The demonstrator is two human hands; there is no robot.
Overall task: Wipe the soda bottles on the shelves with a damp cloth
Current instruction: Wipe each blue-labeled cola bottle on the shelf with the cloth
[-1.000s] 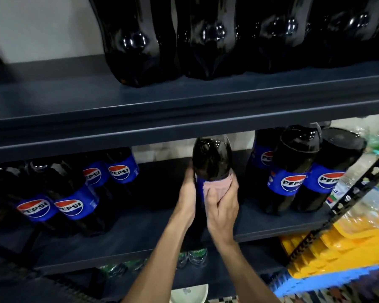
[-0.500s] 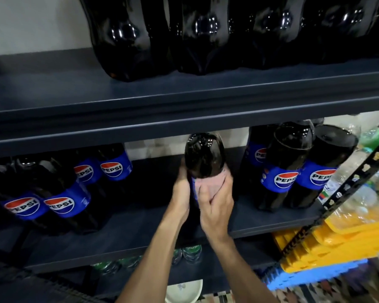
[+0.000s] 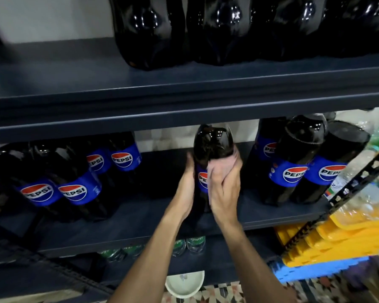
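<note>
A large dark Pepsi bottle (image 3: 213, 143) with a blue label stands at the middle of the middle shelf (image 3: 140, 217). My left hand (image 3: 187, 184) grips its left side. My right hand (image 3: 224, 189) presses a pink cloth (image 3: 220, 166) against the bottle's front, over the label and just below the shoulder. The cloth covers most of the label. More Pepsi bottles stand to the left (image 3: 74, 186) and to the right (image 3: 293, 162) on the same shelf. Dark bottles (image 3: 149, 31) line the top shelf (image 3: 184, 99).
Small green-labelled bottles (image 3: 190, 243) sit on the lower shelf. Yellow and blue plastic crates (image 3: 328, 243) are stacked at the lower right, with clear bottles (image 3: 365, 193) above them. A white bowl (image 3: 184, 283) lies on the patterned floor below. A perforated shelf upright (image 3: 346, 191) runs diagonally at right.
The pink cloth under my right hand has slid slightly upward on the bottle, toward its shoulder. My left hand keeps its hold on the bottle's side.
</note>
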